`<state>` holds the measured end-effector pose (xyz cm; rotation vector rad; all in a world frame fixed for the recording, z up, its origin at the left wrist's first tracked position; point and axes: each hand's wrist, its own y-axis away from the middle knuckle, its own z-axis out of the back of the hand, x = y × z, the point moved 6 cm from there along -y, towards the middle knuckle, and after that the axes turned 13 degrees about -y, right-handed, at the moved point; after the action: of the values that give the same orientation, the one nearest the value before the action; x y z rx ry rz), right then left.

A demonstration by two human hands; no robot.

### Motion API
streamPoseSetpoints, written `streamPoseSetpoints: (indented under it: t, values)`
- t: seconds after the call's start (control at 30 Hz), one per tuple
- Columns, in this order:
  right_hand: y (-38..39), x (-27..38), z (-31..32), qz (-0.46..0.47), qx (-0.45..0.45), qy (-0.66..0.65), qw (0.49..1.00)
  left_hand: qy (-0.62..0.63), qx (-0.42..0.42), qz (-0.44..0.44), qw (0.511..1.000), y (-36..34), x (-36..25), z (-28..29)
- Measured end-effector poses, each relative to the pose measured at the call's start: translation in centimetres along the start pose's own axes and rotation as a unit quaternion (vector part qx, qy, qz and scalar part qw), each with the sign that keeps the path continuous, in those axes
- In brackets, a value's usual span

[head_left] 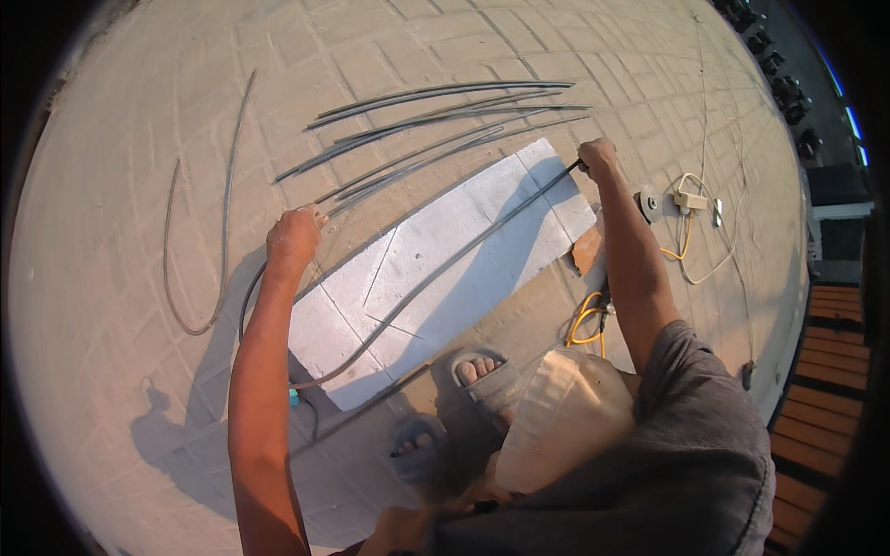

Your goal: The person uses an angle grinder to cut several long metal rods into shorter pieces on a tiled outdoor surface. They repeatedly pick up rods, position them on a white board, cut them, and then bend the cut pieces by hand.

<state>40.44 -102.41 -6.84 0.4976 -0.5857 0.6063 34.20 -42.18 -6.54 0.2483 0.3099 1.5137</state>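
Note:
A long dark metal rod (436,273) lies bent in a curve across a pale grey slab (436,250) on the paved ground. My right hand (598,156) is closed on the rod's far end at the slab's upper right corner. My left hand (295,233) is closed on another part of a rod near the slab's left edge, where it loops down and back. My sandalled foot (482,375) rests at the slab's near edge, the other foot (417,449) just behind it.
Several straight dark rods (436,116) lie in a loose bundle beyond the slab. A thin curved rod (222,185) lies at the left. An angle grinder disc (649,202), white power strip (691,199) and yellow cable (584,320) sit to the right. Wooden decking (825,371) borders the right.

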Motion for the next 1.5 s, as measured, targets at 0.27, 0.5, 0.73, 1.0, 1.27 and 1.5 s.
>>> streamPoseSetpoints:
  t: [0.27,0.5,0.73,1.0,1.27,1.5]
  values:
    - [5.7,12.0,-9.3,0.412,0.187,0.303,0.839,-0.054,-0.067,-0.056,0.995,0.9,1.2,-3.4]
    - [4.8,10.6,-15.2,0.522,0.251,0.394,0.713,-0.008,-0.063,-0.038,0.997,3.4,4.1,-3.6]
    - [5.4,11.0,-16.7,0.607,0.224,0.458,0.61,-0.003,-0.104,-0.071,0.992,3.5,5.8,-4.7]
    - [5.8,15.2,-13.1,0.617,0.101,0.443,0.643,0.021,-0.076,-0.098,0.992,2.8,6.0,-4.7]
    - [16.2,15.6,-6.4,0.773,0.091,0.23,0.585,0.103,-0.297,-0.06,0.947,7.4,3.9,3.6]
    - [22.7,10.2,-3.0,0.715,0.246,0.156,0.635,-0.084,-0.308,-0.182,0.93,11.1,-7.3,6.3]
